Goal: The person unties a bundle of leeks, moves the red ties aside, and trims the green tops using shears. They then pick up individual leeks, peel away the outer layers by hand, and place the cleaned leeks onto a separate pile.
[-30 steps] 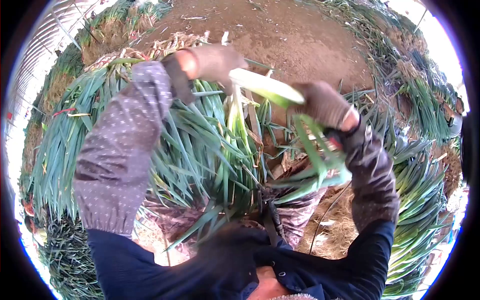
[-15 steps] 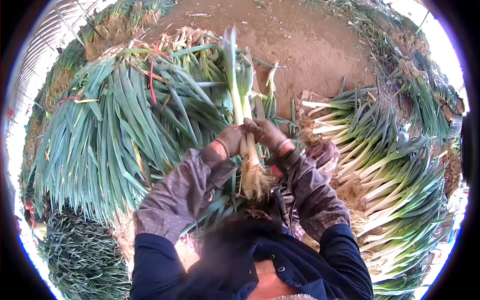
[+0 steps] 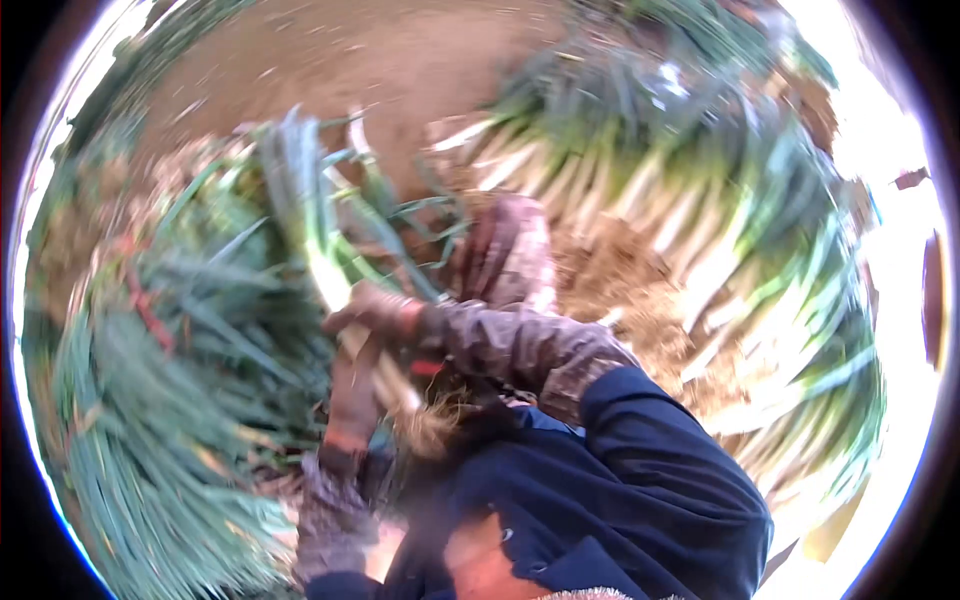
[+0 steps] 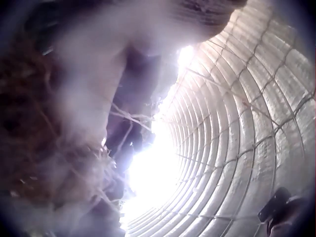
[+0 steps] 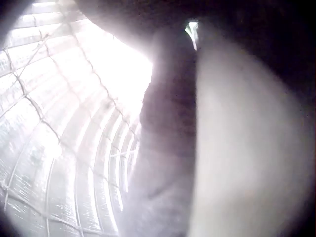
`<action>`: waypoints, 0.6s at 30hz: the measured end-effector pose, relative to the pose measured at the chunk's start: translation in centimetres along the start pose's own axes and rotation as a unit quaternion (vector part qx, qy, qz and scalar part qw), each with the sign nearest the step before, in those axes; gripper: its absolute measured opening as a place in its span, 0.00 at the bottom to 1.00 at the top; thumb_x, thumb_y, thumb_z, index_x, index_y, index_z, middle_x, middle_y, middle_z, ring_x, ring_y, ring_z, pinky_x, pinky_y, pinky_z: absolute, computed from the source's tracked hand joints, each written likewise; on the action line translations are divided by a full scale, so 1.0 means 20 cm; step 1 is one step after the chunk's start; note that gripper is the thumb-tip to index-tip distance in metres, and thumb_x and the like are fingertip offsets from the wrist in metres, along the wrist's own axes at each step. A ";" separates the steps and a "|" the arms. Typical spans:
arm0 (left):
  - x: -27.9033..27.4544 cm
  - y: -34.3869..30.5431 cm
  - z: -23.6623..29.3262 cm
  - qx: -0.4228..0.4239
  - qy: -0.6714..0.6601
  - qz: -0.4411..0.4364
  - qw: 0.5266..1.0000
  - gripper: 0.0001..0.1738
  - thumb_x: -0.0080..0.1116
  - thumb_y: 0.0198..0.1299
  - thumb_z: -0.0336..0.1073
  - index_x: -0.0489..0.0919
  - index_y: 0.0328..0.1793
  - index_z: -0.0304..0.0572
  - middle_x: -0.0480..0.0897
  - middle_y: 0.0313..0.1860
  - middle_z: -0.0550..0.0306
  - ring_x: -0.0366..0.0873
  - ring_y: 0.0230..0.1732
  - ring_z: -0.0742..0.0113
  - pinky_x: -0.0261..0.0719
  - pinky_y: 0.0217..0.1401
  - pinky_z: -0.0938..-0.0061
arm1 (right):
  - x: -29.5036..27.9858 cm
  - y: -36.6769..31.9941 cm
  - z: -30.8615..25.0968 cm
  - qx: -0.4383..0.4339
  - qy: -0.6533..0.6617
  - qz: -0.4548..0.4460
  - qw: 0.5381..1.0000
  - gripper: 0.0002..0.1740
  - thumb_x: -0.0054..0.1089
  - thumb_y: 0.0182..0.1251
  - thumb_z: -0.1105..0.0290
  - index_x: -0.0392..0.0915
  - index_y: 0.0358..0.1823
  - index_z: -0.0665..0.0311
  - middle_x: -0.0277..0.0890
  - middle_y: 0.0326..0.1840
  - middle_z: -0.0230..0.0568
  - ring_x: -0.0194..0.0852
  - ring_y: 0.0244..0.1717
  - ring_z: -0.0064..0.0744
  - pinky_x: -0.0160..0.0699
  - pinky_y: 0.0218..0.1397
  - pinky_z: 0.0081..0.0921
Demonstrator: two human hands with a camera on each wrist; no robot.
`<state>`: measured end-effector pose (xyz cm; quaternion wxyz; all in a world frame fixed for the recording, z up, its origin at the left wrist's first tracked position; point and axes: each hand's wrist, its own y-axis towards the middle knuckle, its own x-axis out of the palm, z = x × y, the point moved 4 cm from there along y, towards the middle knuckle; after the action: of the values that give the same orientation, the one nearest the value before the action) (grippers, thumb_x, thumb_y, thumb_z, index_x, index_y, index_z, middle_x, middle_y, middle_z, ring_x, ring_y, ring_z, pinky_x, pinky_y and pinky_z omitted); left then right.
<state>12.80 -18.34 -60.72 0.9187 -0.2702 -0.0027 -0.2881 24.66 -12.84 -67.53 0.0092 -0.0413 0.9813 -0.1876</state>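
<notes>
In the head view, a small bunch of green onions stands tilted before the chest, green leaves up and away, roots down near the body. My gloved right hand grips the white stems from the right. Just below it, my gloved left hand holds the same stems, closer to the roots. The left wrist view has a pale stem with stringy roots under the glove. A white stem fills the right of the right wrist view, close to the lens and blurred.
A large heap of green onions with a red tie lies on the left. Rows of green onions, white ends inward, curve round the right side. Bare soil lies ahead, and a ribbed cover arches overhead.
One second ago the hands were apart with one thick stalk stretched between them; half a second ago they came together on the stems. Now the view has turned right, both hands still gripping the green onions.
</notes>
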 end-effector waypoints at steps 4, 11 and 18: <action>-0.06 -0.06 -0.15 -0.037 0.077 -0.150 0.985 0.25 0.57 0.72 0.46 0.74 0.65 0.35 0.82 0.52 0.58 0.81 0.50 0.71 0.80 0.50 0.74 | -0.06 -0.10 -0.03 -0.053 -0.022 0.089 0.994 0.23 0.72 0.45 0.59 0.83 0.34 0.73 0.82 0.29 0.49 0.83 0.34 0.37 0.79 0.38 0.35; -0.55 0.53 0.24 0.293 0.379 0.052 0.876 0.33 0.42 0.78 0.56 0.64 0.76 0.38 0.78 0.62 0.52 0.76 0.57 0.64 0.71 0.66 0.68 | -0.26 -0.39 -0.34 -0.273 -0.183 0.218 0.919 0.25 0.72 0.46 0.62 0.78 0.45 0.68 0.80 0.33 0.54 0.83 0.35 0.52 0.81 0.38 0.39; 0.63 0.35 1.31 0.458 -0.037 -0.090 0.883 0.39 0.61 0.69 0.51 0.61 0.78 0.36 0.70 0.72 0.45 0.72 0.68 0.57 0.72 0.73 0.62 | -0.83 -0.98 -0.56 -0.284 -0.264 0.332 0.860 0.35 0.64 0.60 0.74 0.59 0.68 0.64 0.80 0.37 0.48 0.82 0.28 0.37 0.84 0.24 0.31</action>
<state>31.01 -7.13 -39.68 0.9092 0.1718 -0.1931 -0.3262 42.36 -25.53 -49.75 0.3174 0.2380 0.9085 0.1313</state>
